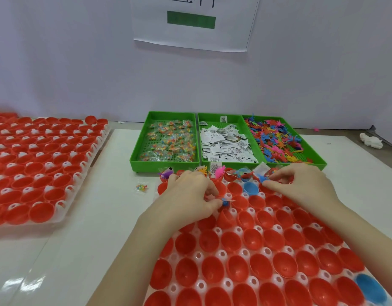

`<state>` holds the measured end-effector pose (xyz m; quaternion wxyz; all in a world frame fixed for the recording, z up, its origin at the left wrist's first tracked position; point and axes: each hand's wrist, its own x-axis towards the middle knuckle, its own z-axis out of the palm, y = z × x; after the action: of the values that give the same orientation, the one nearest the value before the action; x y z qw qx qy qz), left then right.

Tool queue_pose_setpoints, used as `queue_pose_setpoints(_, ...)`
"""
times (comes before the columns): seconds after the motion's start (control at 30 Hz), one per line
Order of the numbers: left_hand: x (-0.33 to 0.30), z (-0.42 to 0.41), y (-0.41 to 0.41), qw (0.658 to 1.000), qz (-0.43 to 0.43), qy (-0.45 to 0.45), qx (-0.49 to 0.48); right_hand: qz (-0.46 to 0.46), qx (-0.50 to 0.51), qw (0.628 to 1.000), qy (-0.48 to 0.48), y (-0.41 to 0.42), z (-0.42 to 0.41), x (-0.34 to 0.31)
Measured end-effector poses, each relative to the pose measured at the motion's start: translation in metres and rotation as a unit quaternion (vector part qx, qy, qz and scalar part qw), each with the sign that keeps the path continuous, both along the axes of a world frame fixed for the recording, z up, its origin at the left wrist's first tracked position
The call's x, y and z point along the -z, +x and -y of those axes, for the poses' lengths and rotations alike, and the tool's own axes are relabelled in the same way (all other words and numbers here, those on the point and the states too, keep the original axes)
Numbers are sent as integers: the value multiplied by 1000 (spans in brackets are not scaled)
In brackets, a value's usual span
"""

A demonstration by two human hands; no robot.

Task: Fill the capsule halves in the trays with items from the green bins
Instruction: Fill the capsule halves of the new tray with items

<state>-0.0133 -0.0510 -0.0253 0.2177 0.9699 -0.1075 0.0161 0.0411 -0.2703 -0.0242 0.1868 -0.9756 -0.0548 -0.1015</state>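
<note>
My left fingers point(215, 203) pinch a small blue toy point(225, 203) low over a red capsule half point(226, 217), ready to drop. My right fingers point(270, 184) nip another blue figure point(262, 178) at the far row, just beside the green bins point(221, 166), so refills stay close. The near tray point(221, 253) waits mostly unfilled.

Left hand point(191, 196) fingers curled, pinching; right hand point(301, 184) likewise.
</note>
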Motion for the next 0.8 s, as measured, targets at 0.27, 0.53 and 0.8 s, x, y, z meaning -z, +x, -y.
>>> queue_pose_setpoints(0.27,-2,-3,0,1000,1,-9,-10,-7,-13,1000,6,1,-5,5)
queue_pose_setpoints(0.53,-5,-7,1,999,5,-27,-27,22,-42,992,118,-2,0,-2)
queue_pose_setpoints(0.8,-3,-10,1,998,17,-51,-26,20,-52,989,139,-1,-1,-4)
